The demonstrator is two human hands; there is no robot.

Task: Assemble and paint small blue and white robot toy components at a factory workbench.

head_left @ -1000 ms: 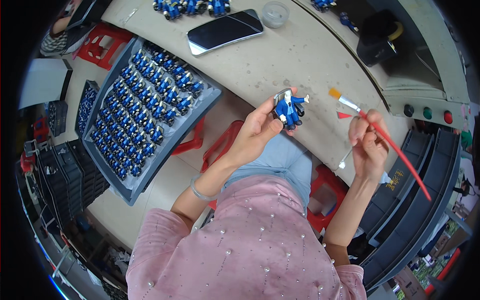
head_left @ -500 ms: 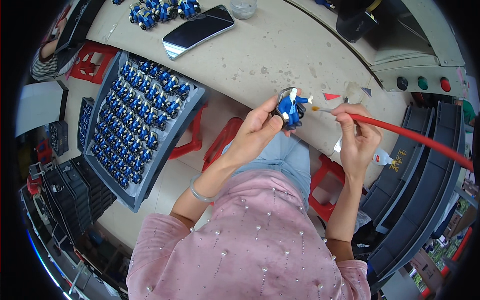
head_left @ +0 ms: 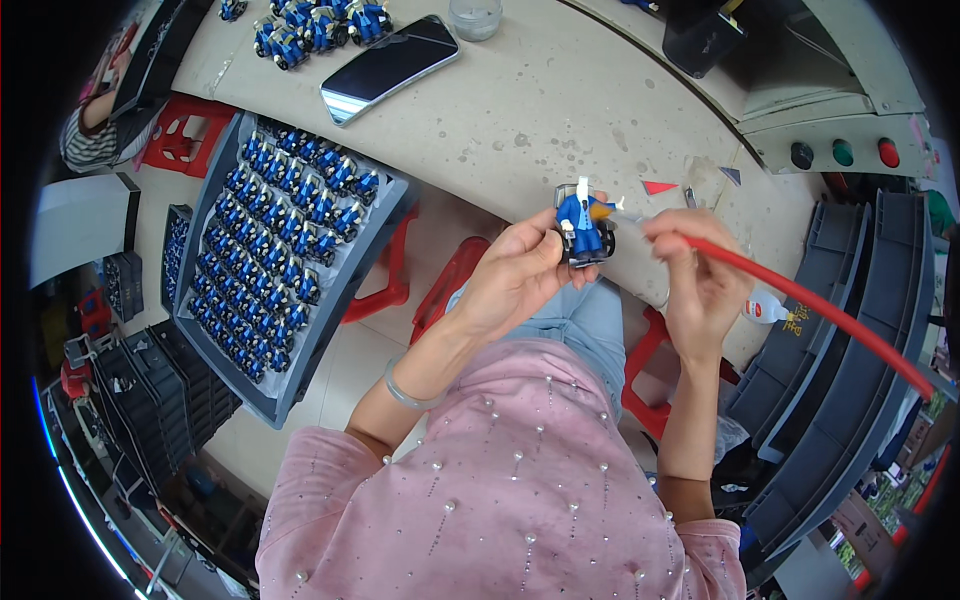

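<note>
Head view shows the left hand (head_left: 520,275) gripping a blue toy figure (head_left: 583,225) raised above the worktop (head_left: 520,110) edge, presenting it to the red-handled brush (head_left: 800,300) pinched in the right hand (head_left: 695,270), apparently for fine painting.

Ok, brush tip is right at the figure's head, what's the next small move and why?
Probably a short, light dab along the orange spot. The left hand holds the blue toy figure upright and the right hand has the red-handled brush with its tip at the figure's head, so only a fine stroke seems needed.
</note>
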